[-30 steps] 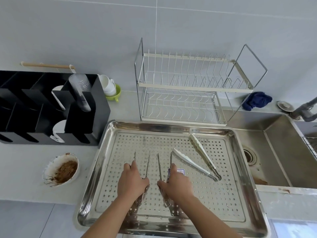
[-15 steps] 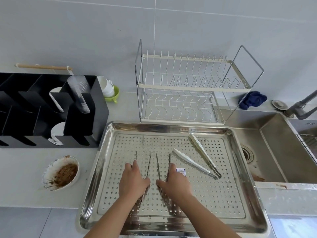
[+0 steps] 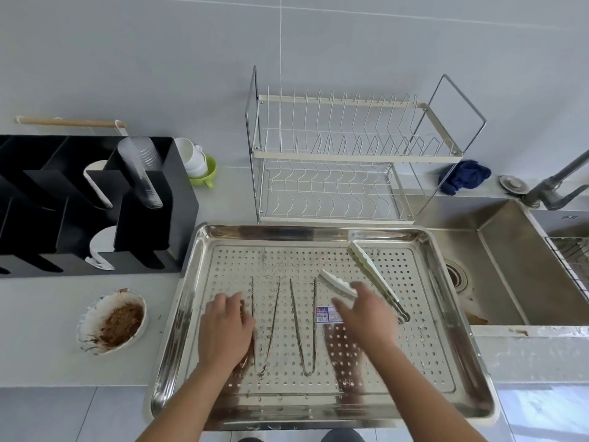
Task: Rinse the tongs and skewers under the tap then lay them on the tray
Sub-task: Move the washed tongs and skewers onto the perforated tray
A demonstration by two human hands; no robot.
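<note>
Two-pronged skewers (image 3: pixel 266 327), a pair, with tongs (image 3: pixel 376 282), all flat on the perforated steel tray (image 3: pixel 287 231).
Skewers lie side by side and apart at mid-tray, long axis running near to far, bends toward the person, tips toward the wall. Tongs lie just right of them, hinge at the near right, white tips splayed far-left. Left hand (image 3: pixel 223 333) sits beside the left skewer, fingers loose and holding nothing. Right hand (image 3: pixel 366 317), blurred, is spread above the nearer tong arm and is also empty. Likely the laying-out step: keep the pieces uncrossed and flat over the holes to drain. Sink (image 3: pixel 510 282) is on the right.
</note>
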